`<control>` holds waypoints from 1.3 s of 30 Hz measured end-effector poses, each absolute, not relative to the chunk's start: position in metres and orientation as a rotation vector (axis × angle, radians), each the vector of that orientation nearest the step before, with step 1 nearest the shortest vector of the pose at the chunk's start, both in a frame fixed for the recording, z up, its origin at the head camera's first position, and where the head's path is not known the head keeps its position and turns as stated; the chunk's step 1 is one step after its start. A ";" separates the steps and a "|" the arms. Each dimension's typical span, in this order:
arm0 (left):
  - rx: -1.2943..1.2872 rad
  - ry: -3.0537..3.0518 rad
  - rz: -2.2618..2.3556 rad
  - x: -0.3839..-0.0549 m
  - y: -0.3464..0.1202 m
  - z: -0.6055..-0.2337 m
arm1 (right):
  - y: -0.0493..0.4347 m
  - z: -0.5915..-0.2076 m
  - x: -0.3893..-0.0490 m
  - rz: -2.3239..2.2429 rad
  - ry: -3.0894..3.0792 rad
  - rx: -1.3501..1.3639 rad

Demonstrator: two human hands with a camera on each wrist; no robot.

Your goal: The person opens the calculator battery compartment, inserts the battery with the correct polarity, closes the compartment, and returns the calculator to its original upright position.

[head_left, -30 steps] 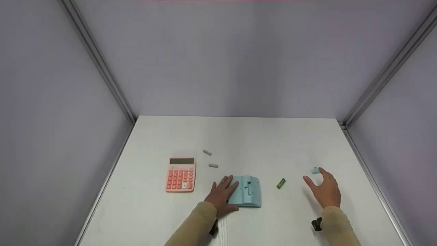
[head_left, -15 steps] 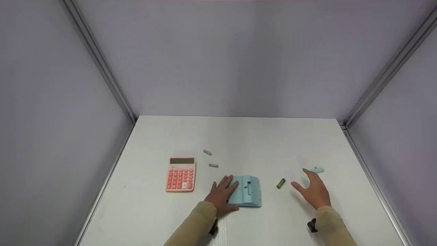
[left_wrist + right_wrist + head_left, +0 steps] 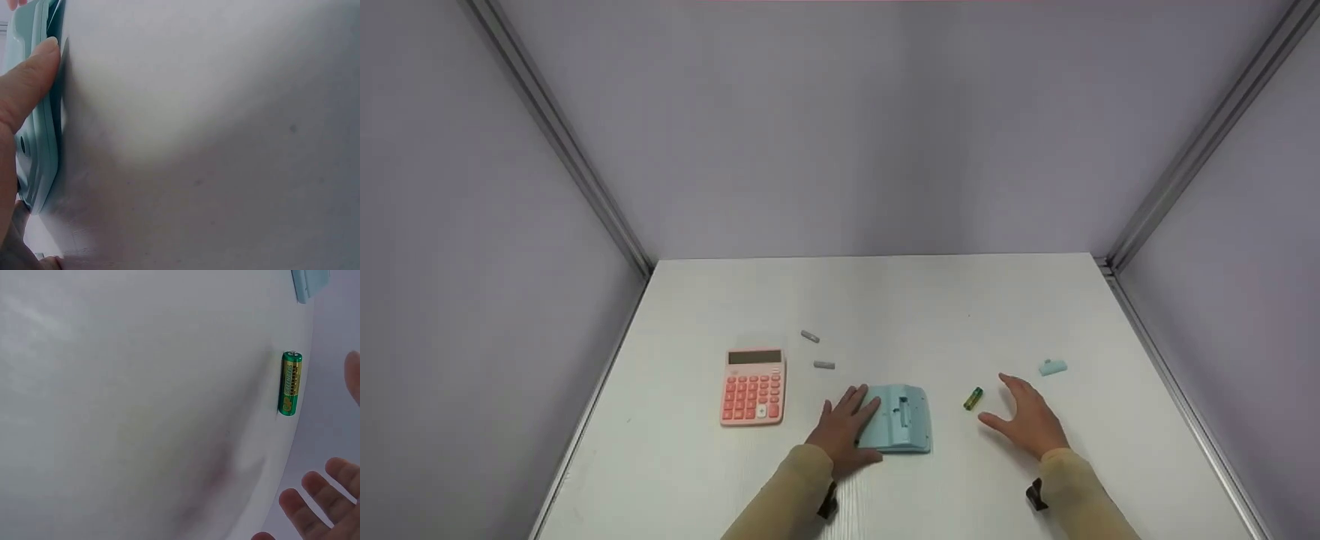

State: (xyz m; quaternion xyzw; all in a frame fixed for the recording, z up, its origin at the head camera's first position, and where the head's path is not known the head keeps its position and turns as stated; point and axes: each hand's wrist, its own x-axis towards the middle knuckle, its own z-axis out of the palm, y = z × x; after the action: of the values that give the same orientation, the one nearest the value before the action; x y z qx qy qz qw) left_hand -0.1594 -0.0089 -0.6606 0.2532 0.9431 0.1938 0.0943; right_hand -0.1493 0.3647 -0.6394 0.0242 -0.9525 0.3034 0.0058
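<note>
A light blue calculator (image 3: 915, 427) lies face down, the battery compartment in its back uncovered. My left hand (image 3: 841, 436) rests on its left side with fingers spread. In the left wrist view the thumb (image 3: 34, 79) lies along the calculator's edge (image 3: 42, 146). A green and gold battery (image 3: 973, 398) lies on the table to the right of the calculator; its label shows in the right wrist view, where the battery (image 3: 290, 383) is beyond the fingertips. My right hand (image 3: 1030, 424) hovers just right of it, thumb and fingers apart, holding nothing.
A light blue battery cover (image 3: 1053, 367) lies behind the right hand, farther right. A pink calculator (image 3: 753, 387) sits face up at left. Two small grey batteries (image 3: 810, 337) lie between it and the blue calculator. Walls enclose the white table (image 3: 885, 307).
My right hand has moved left from the battery cover toward the green battery, leaving the cover on the table. My left hand stays on the blue calculator. The head view has shifted slightly.
</note>
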 end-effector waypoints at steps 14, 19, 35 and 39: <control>0.762 2.776 0.562 -0.159 -0.008 -0.659 | 0.355 -0.648 -0.152 0.895 -3.118 0.079; 0.761 2.782 0.569 -0.158 -0.009 -0.660 | 0.351 -0.653 -0.152 0.839 -3.135 0.099; 0.749 2.800 0.531 -0.158 -0.009 -0.659 | 0.334 -0.653 -0.163 0.706 -3.078 0.078; 0.752 2.799 0.518 -0.157 -0.008 -0.657 | 0.332 -0.653 -0.165 0.693 -3.049 0.064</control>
State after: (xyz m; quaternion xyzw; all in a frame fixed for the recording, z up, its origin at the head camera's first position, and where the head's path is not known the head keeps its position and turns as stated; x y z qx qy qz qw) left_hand -0.1572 -0.0079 -0.6570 0.2541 0.9461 0.1750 0.0987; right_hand -0.1652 0.3319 -0.6533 0.0204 -0.9749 0.2215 0.0072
